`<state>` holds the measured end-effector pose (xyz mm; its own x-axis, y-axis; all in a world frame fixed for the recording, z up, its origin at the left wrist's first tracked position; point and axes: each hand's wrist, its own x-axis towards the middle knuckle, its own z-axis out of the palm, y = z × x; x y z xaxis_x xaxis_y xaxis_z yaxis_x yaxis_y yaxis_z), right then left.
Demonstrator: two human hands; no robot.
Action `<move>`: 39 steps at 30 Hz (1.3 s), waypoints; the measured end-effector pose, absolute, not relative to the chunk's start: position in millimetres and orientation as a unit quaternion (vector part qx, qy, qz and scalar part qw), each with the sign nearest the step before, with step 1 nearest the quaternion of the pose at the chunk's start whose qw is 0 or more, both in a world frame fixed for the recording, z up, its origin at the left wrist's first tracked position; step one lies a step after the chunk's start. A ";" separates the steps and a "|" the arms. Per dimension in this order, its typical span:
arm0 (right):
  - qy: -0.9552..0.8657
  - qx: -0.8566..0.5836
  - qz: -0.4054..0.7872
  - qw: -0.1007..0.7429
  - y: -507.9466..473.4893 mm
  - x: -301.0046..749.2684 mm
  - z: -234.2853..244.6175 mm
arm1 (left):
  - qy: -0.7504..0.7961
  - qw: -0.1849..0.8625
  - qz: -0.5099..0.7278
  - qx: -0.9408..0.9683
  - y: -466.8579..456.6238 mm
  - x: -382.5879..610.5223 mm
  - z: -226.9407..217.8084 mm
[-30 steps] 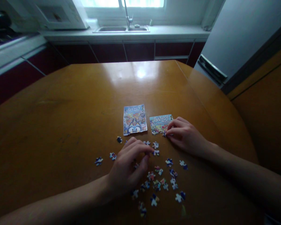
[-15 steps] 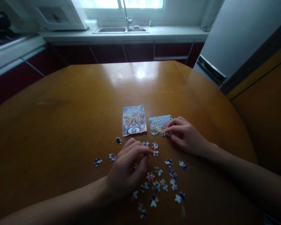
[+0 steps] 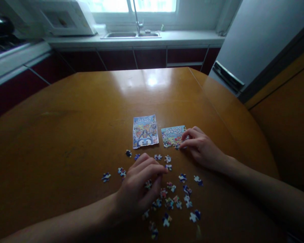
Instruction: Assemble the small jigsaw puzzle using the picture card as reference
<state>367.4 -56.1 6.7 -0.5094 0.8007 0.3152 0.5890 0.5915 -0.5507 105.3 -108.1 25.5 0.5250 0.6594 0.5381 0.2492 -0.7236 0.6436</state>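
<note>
My right hand is at the lower right corner of a partly joined jigsaw puzzle, its bent fingertips gripping that edge and covering the corner. A small puzzle piece shows at its fingertips. My left hand hovers low over the loose pieces, thumb and index finger apart. Its index fingertip touches or nearly touches a loose puzzle piece; the other fingers are curled. Left of the puzzle lies a printed picture sheet with matching lettering.
Several loose puzzle pieces lie in front of me on the wooden table, some partly hidden by my left hand. Beyond the table are a counter with a sink, a microwave and, on the right, a fridge.
My left hand has shifted slightly right, its index fingertip nearer the loose piece. The right hand's fingers have changed position a little at the puzzle's corner. The view has tilted slightly upward.
</note>
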 end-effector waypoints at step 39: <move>-0.731 -0.518 0.189 0.401 -30.3 387.8 8.7 | 0.223 0.190 0.356 0.887 -110.2 106.1 27.7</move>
